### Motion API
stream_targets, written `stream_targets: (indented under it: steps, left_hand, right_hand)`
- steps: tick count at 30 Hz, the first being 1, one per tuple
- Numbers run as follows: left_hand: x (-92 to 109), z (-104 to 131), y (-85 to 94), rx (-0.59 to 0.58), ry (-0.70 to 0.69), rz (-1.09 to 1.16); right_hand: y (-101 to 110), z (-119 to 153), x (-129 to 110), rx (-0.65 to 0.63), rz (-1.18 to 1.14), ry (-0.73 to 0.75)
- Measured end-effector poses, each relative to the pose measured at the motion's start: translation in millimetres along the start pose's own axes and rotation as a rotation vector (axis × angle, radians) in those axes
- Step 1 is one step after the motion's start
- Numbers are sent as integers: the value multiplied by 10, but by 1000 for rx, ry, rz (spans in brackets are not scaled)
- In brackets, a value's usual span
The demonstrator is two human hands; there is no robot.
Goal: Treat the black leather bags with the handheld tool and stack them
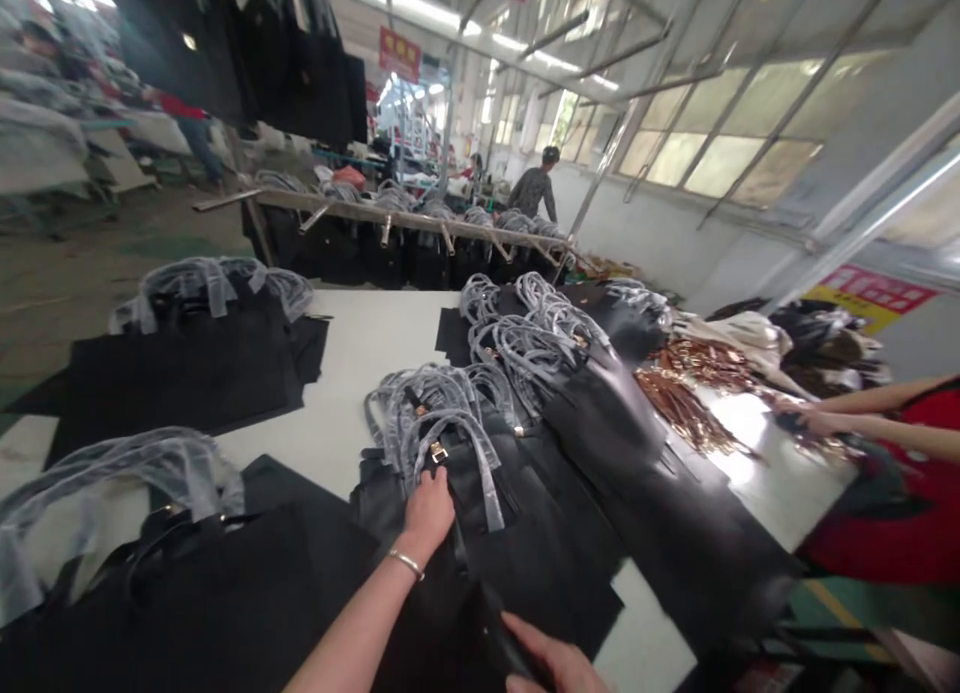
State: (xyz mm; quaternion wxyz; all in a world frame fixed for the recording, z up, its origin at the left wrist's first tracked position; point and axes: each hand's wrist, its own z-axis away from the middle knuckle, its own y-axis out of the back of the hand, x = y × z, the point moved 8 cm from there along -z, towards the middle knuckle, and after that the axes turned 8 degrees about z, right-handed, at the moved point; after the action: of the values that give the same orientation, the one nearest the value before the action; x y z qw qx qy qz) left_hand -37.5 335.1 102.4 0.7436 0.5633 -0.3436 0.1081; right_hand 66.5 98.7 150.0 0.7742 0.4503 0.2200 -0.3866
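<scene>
My left hand [429, 513], a bangle at its wrist, pinches a black strap tab just below its gold-coloured buckle [439, 453]. Under it lies a stack of flat black bag panels [540, 558], with plastic-wrapped handles [442, 398] looped at the far end. At the bottom edge my right hand [559, 663] is closed round a dark, long black piece [499, 628]; what it is I cannot make out. The lower part of that hand is cut off by the frame.
More black panels with wrapped handles lie at left [187, 363], near left [247, 553] and right [637, 453] on the white table [360, 323]. Brown shiny strips [690, 403] lie beside a co-worker in red [915, 493]. A metal rack [420, 218] stands beyond.
</scene>
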Motion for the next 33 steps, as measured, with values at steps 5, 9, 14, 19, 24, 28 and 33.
stream_targets:
  steps: [5, 9, 14, 19, 24, 28, 33]
  left_hand:
    - [14, 71, 183, -104, -31, 112]
    - [-181, 360, 333, -260, 2, 215]
    - [-482, 1083, 250, -471, 151, 465]
    - [-410, 1641, -138, -388, 272, 821]
    - [-325, 1865, -417, -136, 420, 1296]
    - [-237, 1894, -463, -94, 414, 1388]
    - [-219, 1875, -503, -68, 446, 1463]
  right_hand:
    - [80, 58, 187, 68, -56, 13]
    - [50, 49, 270, 63, -210, -80]
    - [73, 40, 117, 53, -278, -93]
    - [-37, 54, -21, -61, -398, -54]
    - [-188, 129, -61, -232, -528, -94]
    - [-142, 132, -91, -227, -587, -115]
    - [-72, 196, -68, -182, -605, -176]
